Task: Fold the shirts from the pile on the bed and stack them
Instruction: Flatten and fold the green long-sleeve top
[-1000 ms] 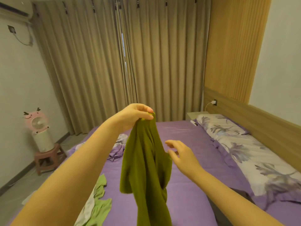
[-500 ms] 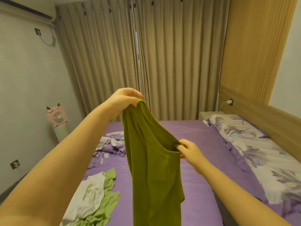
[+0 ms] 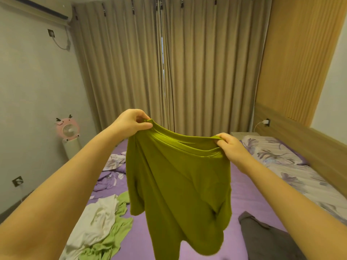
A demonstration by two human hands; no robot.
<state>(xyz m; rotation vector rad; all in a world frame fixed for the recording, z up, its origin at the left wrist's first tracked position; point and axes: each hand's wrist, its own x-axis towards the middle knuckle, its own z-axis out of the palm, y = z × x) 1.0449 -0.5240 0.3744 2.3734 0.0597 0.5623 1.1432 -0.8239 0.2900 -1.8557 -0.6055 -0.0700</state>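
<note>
Olive-green cotton T-shirt [image 3: 178, 177] was held aloft above the purple-sheeted bed [image 3: 242, 196], pinched at its shoulders by the left hand [image 3: 131, 121] and right hand [image 3: 230, 146], apparently at the spreading step, with laying flat judged next.

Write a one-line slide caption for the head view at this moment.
Left hand and right hand hold an olive green shirt up by its shoulders above the purple bed.
</note>
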